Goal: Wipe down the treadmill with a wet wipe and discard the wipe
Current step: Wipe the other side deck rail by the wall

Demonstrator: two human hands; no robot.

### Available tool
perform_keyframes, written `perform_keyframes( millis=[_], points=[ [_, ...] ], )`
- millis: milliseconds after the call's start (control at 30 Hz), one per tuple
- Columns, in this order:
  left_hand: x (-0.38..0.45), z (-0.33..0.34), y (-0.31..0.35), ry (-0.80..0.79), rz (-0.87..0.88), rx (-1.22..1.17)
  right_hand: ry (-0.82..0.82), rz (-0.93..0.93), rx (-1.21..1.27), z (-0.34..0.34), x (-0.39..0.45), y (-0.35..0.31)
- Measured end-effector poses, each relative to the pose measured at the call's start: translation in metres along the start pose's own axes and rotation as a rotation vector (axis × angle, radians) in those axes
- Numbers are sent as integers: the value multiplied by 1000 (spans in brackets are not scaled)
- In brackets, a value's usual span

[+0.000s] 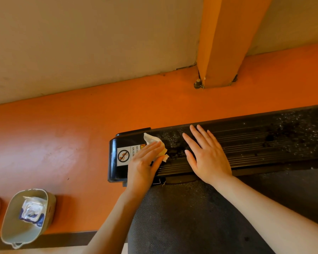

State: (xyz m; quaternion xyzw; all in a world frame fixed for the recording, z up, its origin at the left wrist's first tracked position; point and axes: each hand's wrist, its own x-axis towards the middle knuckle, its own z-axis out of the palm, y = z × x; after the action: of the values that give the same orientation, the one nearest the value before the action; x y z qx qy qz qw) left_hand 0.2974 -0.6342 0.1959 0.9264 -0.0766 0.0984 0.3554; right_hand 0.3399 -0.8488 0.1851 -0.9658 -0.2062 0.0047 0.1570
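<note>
The black treadmill side rail [246, 142] lies under both hands: the right hand [207, 154] rests flat, fingers spread wide. Just left, the left hand [145, 160] presses the crumpled white wipe [154, 142] beside a warning sticker [124, 155] with straight fingers. Well left of them, a grey bin [13, 228] holds 1 wipes pack [32, 211].

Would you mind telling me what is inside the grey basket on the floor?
The grey basket holds a pack of wet wipes, lying with its flap side up. Whatever lies beneath the pack is covered.

Crumpled white wet wipe [157, 146] lies on dusty black treadmill rail [246, 142] (ribbed; speckled).
</note>
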Motion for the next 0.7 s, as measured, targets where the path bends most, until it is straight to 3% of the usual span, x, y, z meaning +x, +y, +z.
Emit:
perform_keyframes(
  millis=[300,500,700],
  points=[
    [-5,-2,3,-76,31,62,-6,6,-14,0,0,-1],
    [-11,1,10,-40,-6,45,-15,10,-18,0,-1,-1],
    [-14,5,3,-25,67,76,-8,9,-12,-1,0,-1]
  ],
)
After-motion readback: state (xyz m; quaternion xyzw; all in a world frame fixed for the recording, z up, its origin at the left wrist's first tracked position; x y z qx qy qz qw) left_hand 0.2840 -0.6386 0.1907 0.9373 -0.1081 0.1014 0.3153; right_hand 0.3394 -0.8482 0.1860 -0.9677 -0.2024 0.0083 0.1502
